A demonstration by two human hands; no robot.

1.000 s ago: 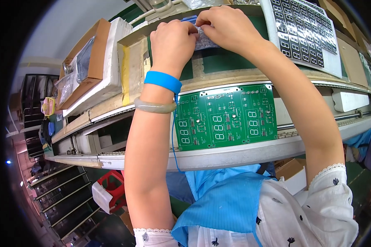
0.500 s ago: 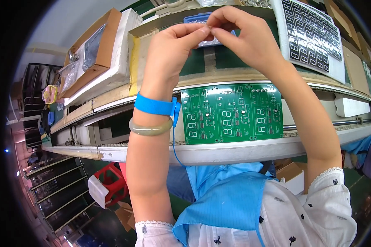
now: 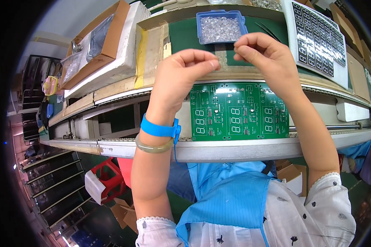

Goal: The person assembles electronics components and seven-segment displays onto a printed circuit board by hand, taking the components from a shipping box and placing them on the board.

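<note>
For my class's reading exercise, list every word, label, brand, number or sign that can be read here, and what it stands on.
No words or brands are legible.
Green circuit board: white segmented digit outlines; the fine print beside them is too small to read.
Black digit displays: rows of pale segmented outlines, no lettering legible.

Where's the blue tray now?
Head view, top centre: the blue tray sits on the green surface, just beyond the right hand, left of the digit displays.

Two hands [image 3: 179,76] [image 3: 273,56], one green circuit board [image 3: 240,110], one blue tray [image 3: 199,28], one bangle [image 3: 153,147]
</note>
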